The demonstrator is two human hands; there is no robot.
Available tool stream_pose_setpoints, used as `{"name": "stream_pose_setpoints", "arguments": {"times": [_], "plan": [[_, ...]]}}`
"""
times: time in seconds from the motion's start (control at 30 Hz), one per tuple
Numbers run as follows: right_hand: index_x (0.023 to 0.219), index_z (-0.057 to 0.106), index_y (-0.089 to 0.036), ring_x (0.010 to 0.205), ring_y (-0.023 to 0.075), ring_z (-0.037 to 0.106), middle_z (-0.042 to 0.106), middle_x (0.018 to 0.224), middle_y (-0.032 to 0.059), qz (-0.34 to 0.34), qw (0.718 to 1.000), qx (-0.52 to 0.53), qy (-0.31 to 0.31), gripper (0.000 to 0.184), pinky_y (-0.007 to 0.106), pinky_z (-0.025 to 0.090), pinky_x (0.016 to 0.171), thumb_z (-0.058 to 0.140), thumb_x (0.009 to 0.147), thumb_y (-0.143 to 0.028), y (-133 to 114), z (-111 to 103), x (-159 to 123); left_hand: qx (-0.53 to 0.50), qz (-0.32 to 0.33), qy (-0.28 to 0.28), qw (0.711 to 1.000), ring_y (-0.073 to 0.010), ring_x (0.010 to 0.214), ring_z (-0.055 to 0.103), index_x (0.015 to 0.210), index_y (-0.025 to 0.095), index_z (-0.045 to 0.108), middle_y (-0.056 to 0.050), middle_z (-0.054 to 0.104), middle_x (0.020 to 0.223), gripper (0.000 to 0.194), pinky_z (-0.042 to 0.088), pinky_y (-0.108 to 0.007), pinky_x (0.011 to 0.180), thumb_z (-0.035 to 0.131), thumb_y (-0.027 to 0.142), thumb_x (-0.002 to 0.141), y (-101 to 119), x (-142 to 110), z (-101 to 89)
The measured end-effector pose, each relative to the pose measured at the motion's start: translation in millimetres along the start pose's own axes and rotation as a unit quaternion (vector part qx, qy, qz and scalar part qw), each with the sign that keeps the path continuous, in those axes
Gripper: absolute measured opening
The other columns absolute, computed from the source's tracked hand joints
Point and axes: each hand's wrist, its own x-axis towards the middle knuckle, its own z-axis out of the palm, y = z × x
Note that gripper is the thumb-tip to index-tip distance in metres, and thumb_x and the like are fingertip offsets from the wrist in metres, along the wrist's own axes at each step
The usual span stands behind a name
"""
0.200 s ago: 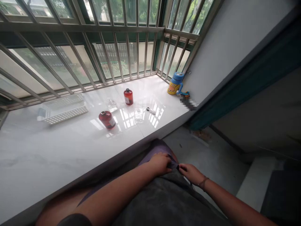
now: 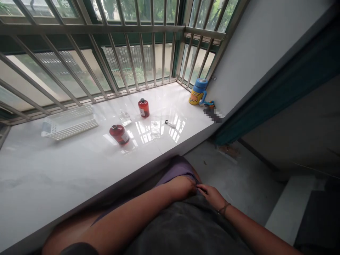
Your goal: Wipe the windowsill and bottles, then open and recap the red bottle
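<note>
My left hand (image 2: 182, 187) grips the edge of a purple cloth (image 2: 178, 171) in my lap, above a dark grey garment (image 2: 186, 226). My right hand (image 2: 211, 196), with a thin bracelet at its wrist, lies beside it, its fingertips at the same cloth edge. Both hands are below the white stone windowsill (image 2: 66, 166), near its front edge. Beyond reach on the sill stand a red bottle (image 2: 143, 108) and clear glass bottles (image 2: 155, 129). Another red bottle (image 2: 119, 134) lies on its side.
A white plastic basket (image 2: 69, 123) lies on its side at left, with a small clear bottle (image 2: 125, 118) and small metal tool (image 2: 170, 123) nearby. A blue-lidded yellow cup (image 2: 198, 92) sits in the corner. Metal window bars (image 2: 106, 53) run behind the sill; grey floor (image 2: 239, 184) lies right.
My hands have come closer together, with the right fingertips now reaching the left hand. The view has shifted slightly; the sill objects show no movement of their own.
</note>
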Motion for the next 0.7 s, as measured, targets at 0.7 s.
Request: {"name": "stream_pose_setpoints", "arguments": {"times": [0.7], "plan": [[0.078, 0.082, -0.039, 0.113, 0.0452, 0.074, 0.082, 0.106, 0.0129, 0.015, 1.000, -0.003, 0.000, 0.033, 0.053, 0.057, 0.103, 0.058, 0.072, -0.060, 6, -2, -7, 0.067, 0.099, 0.022, 0.993, -0.0260, 0.108, 0.073, 0.099, 0.020, 0.080, -0.008, 0.078, 0.110, 0.023, 0.056, -0.032, 0.091, 0.059, 0.027, 0.101, -8, 8, 16.6]]}}
